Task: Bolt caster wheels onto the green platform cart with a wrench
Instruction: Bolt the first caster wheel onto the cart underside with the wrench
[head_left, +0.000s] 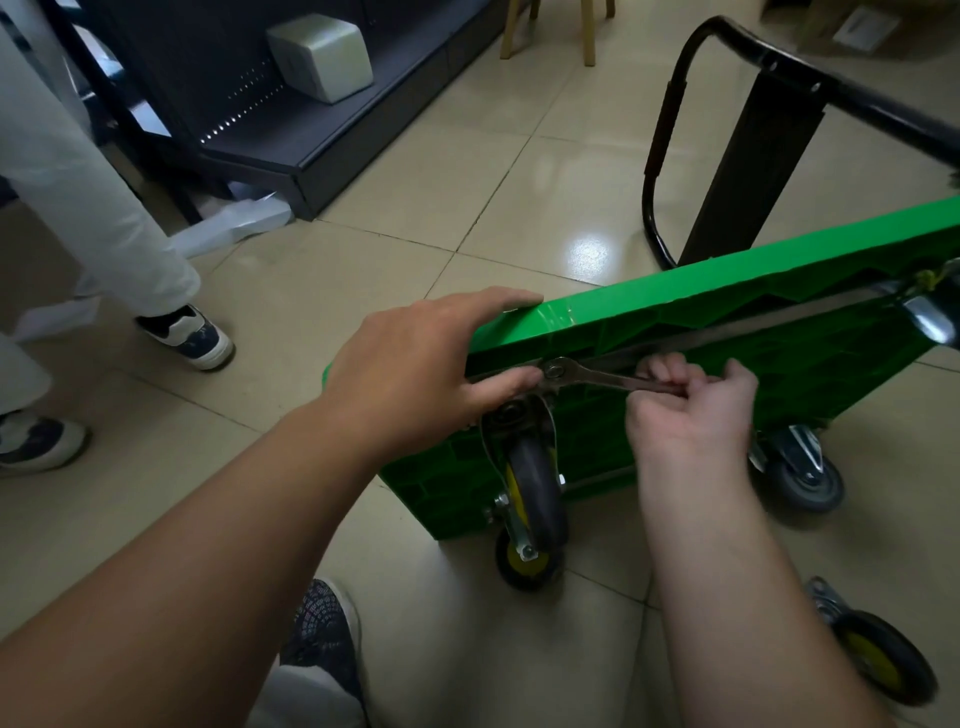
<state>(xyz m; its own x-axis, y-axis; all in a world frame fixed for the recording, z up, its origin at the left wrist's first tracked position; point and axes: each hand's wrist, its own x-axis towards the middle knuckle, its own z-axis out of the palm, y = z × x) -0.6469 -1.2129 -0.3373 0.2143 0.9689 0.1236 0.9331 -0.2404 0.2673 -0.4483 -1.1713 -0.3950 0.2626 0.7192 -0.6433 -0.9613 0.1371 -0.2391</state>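
Floor (467, 171); wrench (597, 376) half inside right hand (691, 410)

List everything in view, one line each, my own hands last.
cart: one, green, tipped on its long edge, underside toward the camera
handle: one, black, beyond the cart
wrench: one, steel, head on a bolt near the cart's upper edge
mounted wheels: four; two black with yellow hubs at the near end, one grey, one partly seen at top right
loose wheel: one, black with yellow hub, floor at lower right
box: one, pale, on the dark shelf
bystander's legs: white trousers, left
left hand: rests on the cart's top edge
right hand: grips the wrench handle
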